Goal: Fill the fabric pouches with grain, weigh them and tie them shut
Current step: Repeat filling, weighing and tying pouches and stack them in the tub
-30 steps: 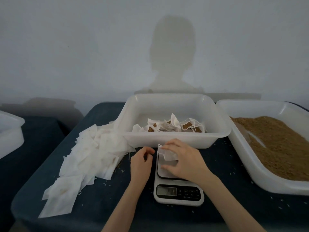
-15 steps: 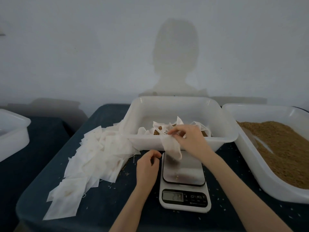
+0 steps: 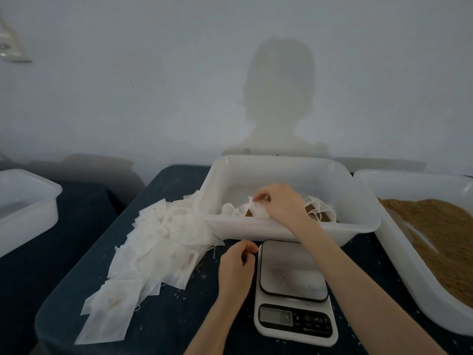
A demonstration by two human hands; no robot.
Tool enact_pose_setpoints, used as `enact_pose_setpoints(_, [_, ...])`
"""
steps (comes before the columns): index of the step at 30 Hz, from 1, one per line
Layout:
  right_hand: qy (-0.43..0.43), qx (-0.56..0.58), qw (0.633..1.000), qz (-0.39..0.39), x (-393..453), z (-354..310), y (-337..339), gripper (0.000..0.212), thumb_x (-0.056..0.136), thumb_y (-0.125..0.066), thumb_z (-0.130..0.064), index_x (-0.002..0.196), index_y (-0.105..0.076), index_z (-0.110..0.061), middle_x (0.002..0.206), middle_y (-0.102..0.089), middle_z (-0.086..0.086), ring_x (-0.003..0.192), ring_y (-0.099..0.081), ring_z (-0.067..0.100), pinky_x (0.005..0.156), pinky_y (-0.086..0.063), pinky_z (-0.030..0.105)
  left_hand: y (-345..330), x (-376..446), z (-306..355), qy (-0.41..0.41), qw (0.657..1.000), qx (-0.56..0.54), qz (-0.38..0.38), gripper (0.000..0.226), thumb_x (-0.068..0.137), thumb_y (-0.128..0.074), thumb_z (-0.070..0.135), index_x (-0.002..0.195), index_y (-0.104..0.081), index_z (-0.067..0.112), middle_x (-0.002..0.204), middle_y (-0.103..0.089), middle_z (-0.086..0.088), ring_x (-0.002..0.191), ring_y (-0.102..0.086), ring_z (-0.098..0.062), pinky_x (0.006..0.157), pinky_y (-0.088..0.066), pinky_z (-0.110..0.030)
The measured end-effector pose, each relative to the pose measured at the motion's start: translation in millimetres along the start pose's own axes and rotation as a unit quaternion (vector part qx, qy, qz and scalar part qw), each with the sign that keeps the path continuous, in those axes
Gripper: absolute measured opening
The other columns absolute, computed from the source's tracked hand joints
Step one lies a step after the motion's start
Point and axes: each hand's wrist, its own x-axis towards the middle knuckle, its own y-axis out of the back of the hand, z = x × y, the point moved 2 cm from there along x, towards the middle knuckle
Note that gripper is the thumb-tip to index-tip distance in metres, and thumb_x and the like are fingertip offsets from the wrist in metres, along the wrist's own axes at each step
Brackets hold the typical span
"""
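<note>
While the right hand [image 3: 281,203] reaches into the white tub [image 3: 363,226], its fingers pinch a filled pouch [image 3: 258,210] among others lying there. The left hand [image 3: 236,267] rests curled on the dark table [image 3: 166,321] beside the scale [image 3: 294,288], seemingly empty. Flat pouches [image 3: 158,242] lie heaped left; grain [image 3: 440,234] fills the right tray [image 3: 399,267].
</note>
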Motion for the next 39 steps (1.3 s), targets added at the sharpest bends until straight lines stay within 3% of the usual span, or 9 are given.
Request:
enact_pose_setpoints(3, [-0.026, -0.037, 0.995, -0.087, -0.2, 7.9, -8.7, 0.028, 0.092, -0.051, -0.018, 0.097, -0.075, -0.033, 0.113, -0.068, -0.007, 0.109, -0.057, 0.02, 0.082, -0.047, 0.03, 0.6, -0.2, 1.2, 0.001, 1.0, 0.004, -0.003, 0.045, 0.084, -0.053, 0.002, 0.071, -0.055, 0.045, 0.077, -0.063, 0.02, 0.081, -0.058, 0.004, 0.07, -0.042, -0.007])
enact_pose_setpoints(7, [-0.047, 0.001, 0.992, -0.115, 3.3, 7.5, 3.2, 0.03, 0.09, -0.05, -0.012, 0.091, -0.075, -0.029, 0.117, -0.067, -0.004, 0.109, -0.058, 0.02, 0.092, -0.048, 0.036, 1.1, -0.9, 3.0, 0.008, 1.0, 0.01, -0.006, 0.046, 0.085, -0.053, 0.002, 0.072, -0.054, 0.046, 0.079, -0.063, 0.018, 0.082, -0.057, 0.004, 0.069, -0.044, -0.009])
enact_pose_setpoints(13, [-0.017, 0.001, 0.999, -0.031, -9.4, -8.1, 10.2, 0.026, 0.088, -0.05, -0.015, 0.086, -0.072, -0.029, 0.1, -0.068, -0.008, 0.073, -0.056, 0.009, 0.059, -0.04, 0.022, 6.6, -2.5, 8.3, 0.011, 0.999, 0.049, -0.004, 0.035, 0.088, -0.052, 0.005, 0.081, -0.057, 0.04, 0.083, -0.06, 0.023, 0.084, -0.056, 0.004, 0.071, -0.041, -0.009])
enact_pose_setpoints(16, [0.045, 0.054, 0.997, 0.015, -23.9, -24.0, 3.4, 0.024, 0.091, -0.05, -0.018, 0.087, -0.072, -0.029, 0.084, -0.062, -0.016, 0.066, -0.048, 0.003, 0.063, -0.038, 0.024, 12.6, -4.9, 11.7, 0.013, 0.995, 0.096, 0.01, 0.024, 0.088, -0.055, 0.01, 0.091, -0.063, 0.032, 0.084, -0.058, 0.021, 0.081, -0.054, -0.001, 0.066, -0.037, -0.01])
enact_pose_setpoints(20, [0.116, 0.072, 0.99, -0.034, -42.1, -42.5, -17.8, 0.022, 0.09, -0.052, -0.02, 0.086, -0.071, -0.031, 0.083, -0.062, -0.017, 0.071, -0.05, 0.002, 0.066, -0.043, 0.021, 38.9, 0.7, 11.9, -0.004, 0.96, 0.277, 0.045, 0.02, 0.091, -0.051, 0.019, 0.103, -0.065, 0.027, 0.097, -0.062, 0.012, 0.086, -0.049, -0.005, 0.068, -0.038, -0.018])
enact_pose_setpoints(25, [0.091, 0.085, 0.988, -0.091, -57.4, -50.9, -50.3, 0.025, 0.088, -0.05, -0.018, 0.084, -0.072, -0.03, 0.07, -0.059, -0.02, 0.064, -0.05, -0.001, 0.065, -0.038, 0.018, 82.7, -1.0, -1.7, 0.084, 0.902, 0.422, 0.036, 0.008, 0.094, -0.052, 0.03, 0.099, -0.051, 0.024, 0.096, -0.053, 0.008, 0.081, -0.039, -0.009, 0.061, -0.031, -0.021])
enact_pose_setpoints(29, [0.086, 0.069, 0.981, -0.162, -67.5, -57.9, -74.7, 0.026, 0.091, -0.048, -0.021, 0.096, -0.073, -0.029, 0.095, -0.07, -0.012, 0.079, -0.061, 0.006, 0.073, -0.048, 0.024, 95.9, -4.3, -14.9, 0.124, 0.873, 0.471, 0.001, 0.015, 0.094, -0.053, 0.016, 0.108, -0.05, 0.019, 0.108, -0.054, 0.003, 0.096, -0.052, -0.012, 0.07, -0.041, -0.021])
enact_pose_setpoints(35, [0.066, 0.067, 0.978, -0.189, -74.4, -61.5, -95.0, 0.026, 0.092, -0.048, -0.029, 0.104, -0.071, -0.03, 0.109, -0.067, -0.007, 0.096, -0.061, 0.014, 0.079, -0.047, 0.03, 103.7, -2.8, -10.2, 0.124, 0.872, 0.473, -0.029, 0.015, 0.092, -0.048, 0.009, 0.089, -0.057, 0.02, 0.089, -0.058, 0.005, 0.08, -0.058, -0.012, 0.064, -0.038, -0.021])
enact_pose_setpoints(39, [0.059, 0.088, 0.976, -0.191, -78.5, -60.2, -96.7, 0.025, 0.092, -0.047, -0.033, 0.098, -0.07, -0.027, 0.099, -0.069, -0.005, 0.09, -0.062, 0.015, 0.078, -0.05, 0.033, 114.4, -1.9, -3.5, 0.117, 0.895, 0.431, 0.012, 0.019, 0.093, -0.047, 0.015, 0.082, -0.061, 0.02, 0.078, -0.058, 0.005, 0.068, -0.053, -0.012, 0.058, -0.038, -0.022])
